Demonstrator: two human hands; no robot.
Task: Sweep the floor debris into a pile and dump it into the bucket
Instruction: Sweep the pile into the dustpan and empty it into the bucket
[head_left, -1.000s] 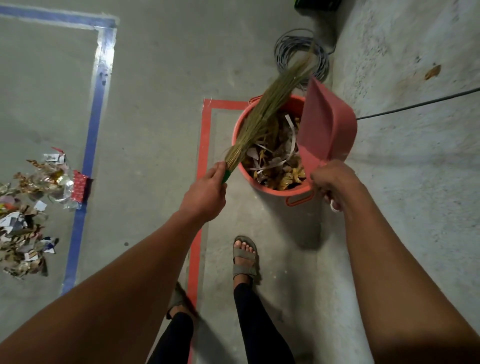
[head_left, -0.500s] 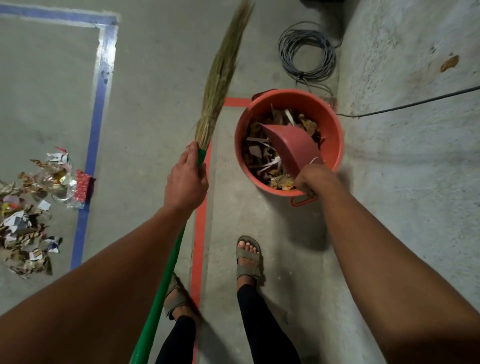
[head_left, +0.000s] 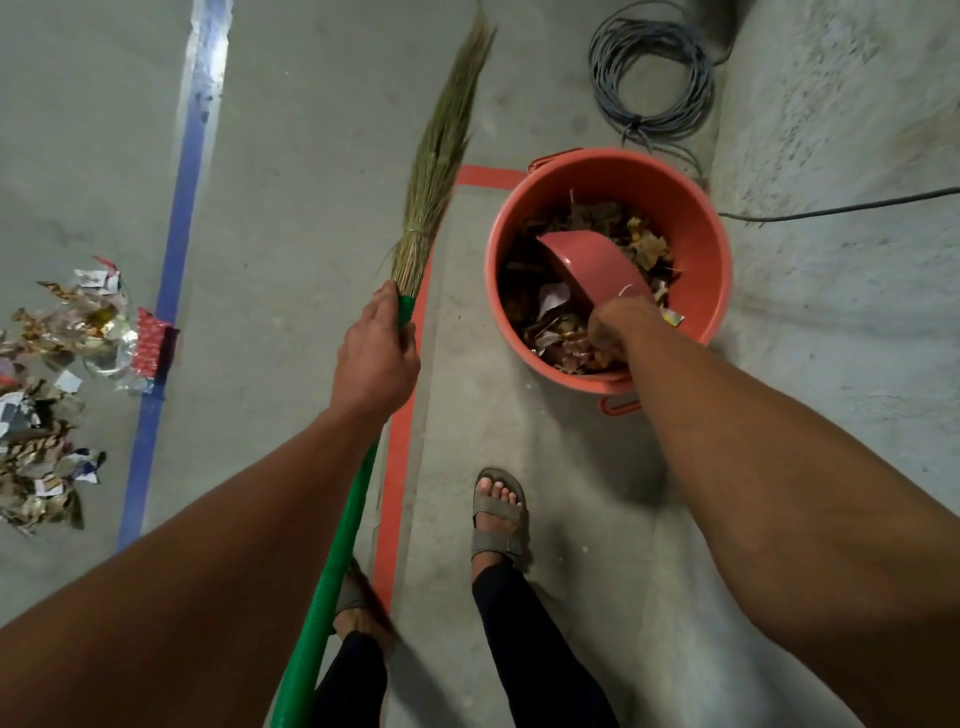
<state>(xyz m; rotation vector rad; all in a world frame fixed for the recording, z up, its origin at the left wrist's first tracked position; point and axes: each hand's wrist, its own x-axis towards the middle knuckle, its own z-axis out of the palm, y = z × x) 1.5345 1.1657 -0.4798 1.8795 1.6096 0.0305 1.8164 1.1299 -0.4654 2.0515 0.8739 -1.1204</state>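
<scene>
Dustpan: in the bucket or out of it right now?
In. The dustpan sits tipped down inside the bucket, its mouth on the debris, with the right hand holding its handle end.

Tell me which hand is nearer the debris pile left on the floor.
Left. The left hand grips the broom by the red tape line, with bare floor and the blue tape between it and the debris pile. The right hand holds the dustpan inside the bucket, farther away.

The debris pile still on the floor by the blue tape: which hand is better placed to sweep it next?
The left hand, probably. It already grips the broom, and the pile lies on its side. The right hand is down in the bucket holding the dustpan.
</scene>
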